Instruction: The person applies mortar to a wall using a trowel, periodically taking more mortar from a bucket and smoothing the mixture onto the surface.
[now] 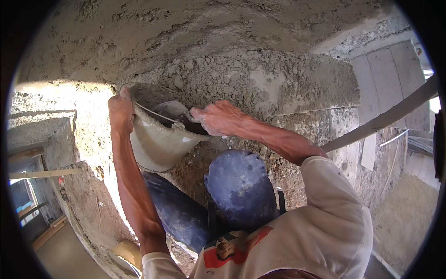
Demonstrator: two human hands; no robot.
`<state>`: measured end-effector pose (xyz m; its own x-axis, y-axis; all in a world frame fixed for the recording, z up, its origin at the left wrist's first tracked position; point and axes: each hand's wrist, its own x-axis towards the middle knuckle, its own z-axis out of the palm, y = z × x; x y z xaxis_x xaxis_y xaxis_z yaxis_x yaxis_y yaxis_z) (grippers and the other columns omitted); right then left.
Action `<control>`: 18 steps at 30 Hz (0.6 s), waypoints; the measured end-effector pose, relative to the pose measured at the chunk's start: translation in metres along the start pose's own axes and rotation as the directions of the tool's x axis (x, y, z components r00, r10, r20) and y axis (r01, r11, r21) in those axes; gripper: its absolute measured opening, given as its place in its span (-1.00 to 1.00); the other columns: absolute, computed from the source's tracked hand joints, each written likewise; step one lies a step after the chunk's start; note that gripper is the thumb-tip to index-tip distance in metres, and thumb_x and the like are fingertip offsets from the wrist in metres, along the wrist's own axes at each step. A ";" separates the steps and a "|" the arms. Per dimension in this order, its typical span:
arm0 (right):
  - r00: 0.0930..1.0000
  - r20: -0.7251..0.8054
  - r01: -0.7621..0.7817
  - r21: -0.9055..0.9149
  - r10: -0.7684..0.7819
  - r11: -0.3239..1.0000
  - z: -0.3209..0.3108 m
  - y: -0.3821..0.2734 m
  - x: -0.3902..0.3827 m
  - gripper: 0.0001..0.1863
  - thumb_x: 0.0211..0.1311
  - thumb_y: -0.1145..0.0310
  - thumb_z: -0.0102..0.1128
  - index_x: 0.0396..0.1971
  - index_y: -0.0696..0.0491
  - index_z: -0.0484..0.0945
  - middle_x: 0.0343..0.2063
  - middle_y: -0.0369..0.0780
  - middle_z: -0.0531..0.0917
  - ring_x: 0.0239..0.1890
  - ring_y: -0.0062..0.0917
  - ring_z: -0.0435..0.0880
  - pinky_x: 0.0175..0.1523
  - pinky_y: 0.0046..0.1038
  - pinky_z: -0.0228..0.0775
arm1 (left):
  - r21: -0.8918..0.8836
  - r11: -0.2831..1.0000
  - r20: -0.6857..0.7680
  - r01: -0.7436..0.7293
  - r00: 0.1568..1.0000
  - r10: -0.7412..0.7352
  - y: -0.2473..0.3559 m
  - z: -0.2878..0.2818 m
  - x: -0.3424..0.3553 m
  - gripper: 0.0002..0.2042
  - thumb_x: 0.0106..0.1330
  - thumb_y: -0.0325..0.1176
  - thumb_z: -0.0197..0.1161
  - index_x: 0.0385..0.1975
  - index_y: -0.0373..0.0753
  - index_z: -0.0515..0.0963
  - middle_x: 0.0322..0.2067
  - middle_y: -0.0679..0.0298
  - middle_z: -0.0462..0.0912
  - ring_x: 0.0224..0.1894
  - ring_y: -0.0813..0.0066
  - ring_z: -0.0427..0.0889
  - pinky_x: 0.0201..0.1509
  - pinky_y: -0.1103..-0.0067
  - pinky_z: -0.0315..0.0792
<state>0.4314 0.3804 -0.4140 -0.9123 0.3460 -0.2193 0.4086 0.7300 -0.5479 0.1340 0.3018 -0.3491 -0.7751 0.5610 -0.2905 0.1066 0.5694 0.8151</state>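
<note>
A mortar-smeared bucket [160, 144] is tipped, its mouth toward the rough wall. My left hand [121, 110] is closed over the left side of its rim. A thin wire handle [155, 114] runs across the opening. At the right side of the mouth, my right hand [218, 118] is closed, its fingertips reaching the inside. It grips a rounded grey tool [173, 110] coated in mortar, which lies within the bucket. The tool's grip is hidden by my fingers, so its exact kind is unclear. My knees in blue trousers [241, 186] are just below the bucket.
Wet, uneven mortar covers the wall [209, 32] ahead, with a rough ledge [288, 83] beneath. A grey pole or hose [381, 121] slants in from the right, near my right elbow. Grey boards [390, 83] stand behind it. A yellowish container [127, 253] sits at lower left.
</note>
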 end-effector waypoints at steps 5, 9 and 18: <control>0.790 0.025 -0.582 0.344 0.612 0.737 0.015 0.089 -0.105 -0.57 0.44 0.15 0.15 0.09 0.15 0.40 -0.32 -0.09 0.63 -0.34 -0.45 0.64 -0.19 -0.32 0.65 | 0.015 0.999 0.026 -0.030 0.999 0.029 -0.015 -0.002 -0.018 -0.57 0.56 -0.16 0.10 -0.56 -0.31 0.46 -0.74 0.33 0.40 -0.77 0.57 0.28 -0.71 0.50 0.13; 0.671 -0.082 -0.664 0.376 0.737 0.646 0.100 0.133 -0.190 -0.52 0.42 0.10 0.11 0.04 0.24 0.51 -0.31 0.01 0.70 -0.36 -0.37 0.71 -0.22 -0.27 0.63 | 0.007 0.997 0.036 -0.072 0.997 0.071 -0.009 0.002 -0.026 -0.57 0.52 -0.18 0.10 -0.60 -0.32 0.47 -0.76 0.33 0.41 -0.78 0.58 0.29 -0.70 0.50 0.15; 0.960 0.136 -0.263 0.137 0.245 0.955 0.083 0.061 -0.023 -0.66 0.29 0.27 0.09 -0.12 0.24 0.58 -0.40 0.08 0.68 -0.28 -0.01 0.74 -0.12 0.02 0.59 | -0.049 0.994 0.050 -0.099 0.994 0.101 0.001 0.014 -0.025 -0.57 0.48 -0.17 0.03 -0.65 -0.28 0.45 -0.74 0.34 0.35 -0.74 0.54 0.24 -0.65 0.47 0.11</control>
<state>0.4748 0.3677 -0.5092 -0.7795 0.4309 -0.4546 0.6263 0.5255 -0.5758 0.1621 0.2963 -0.3478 -0.7285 0.6450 -0.2310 0.1520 0.4809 0.8635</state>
